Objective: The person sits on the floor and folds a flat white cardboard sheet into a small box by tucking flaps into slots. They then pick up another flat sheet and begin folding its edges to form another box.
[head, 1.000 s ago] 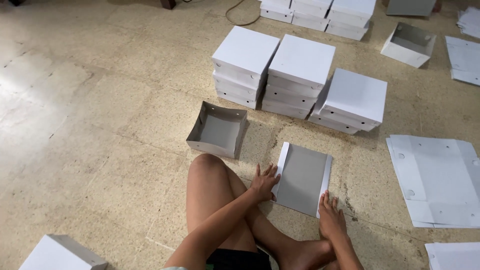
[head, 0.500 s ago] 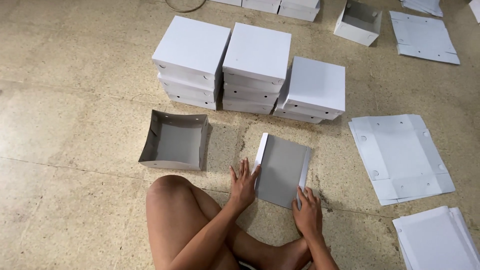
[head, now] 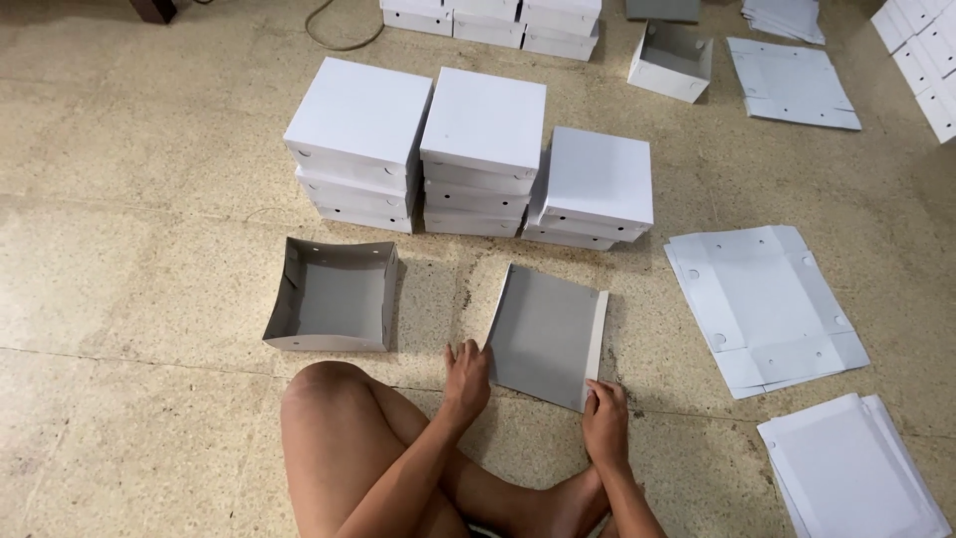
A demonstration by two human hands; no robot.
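Down on the floor (head: pixel 119 299), right in front of the crossed legs, both hands are on a half-formed cardboard tray (head: pixel 543 334), grey inside and white outside. Left hand (head: pixel 466 379) sits at its 7 o'clock corner, fingers spread and pressing the near-left edge; right hand (head: pixel 605 423) is at 5 o'clock, fingers curled over the near-right corner. Neither closes into a full grip: both rest open against the card, pinning and creasing it.

How far along? By my reading, well into a long run. At 12 o'clock from the tray stand three stacks of closed white boxes (head: pixel 483 149), several high each, with more boxes at the top edge of view. At 9 o'clock sits a finished open tray (head: pixel 334 296), all four walls up, grey inside, small round holes in the walls. So a good share looks done.

What is left is plain too. At 3 o'clock lies a pile of flat white blanks (head: pixel 762 304), unfolded, flaps and punched holes showing. At 5 o'clock lies a second pile of flat sheets (head: pixel 856 468), and more sheets lie far off at 1 o'clock.

The tray in hand: only its two long side walls are raised, the right one showing a thin white strip. The near and far ends lie flat, so the piece reads as partly folded, sitting slightly skewed on the floor
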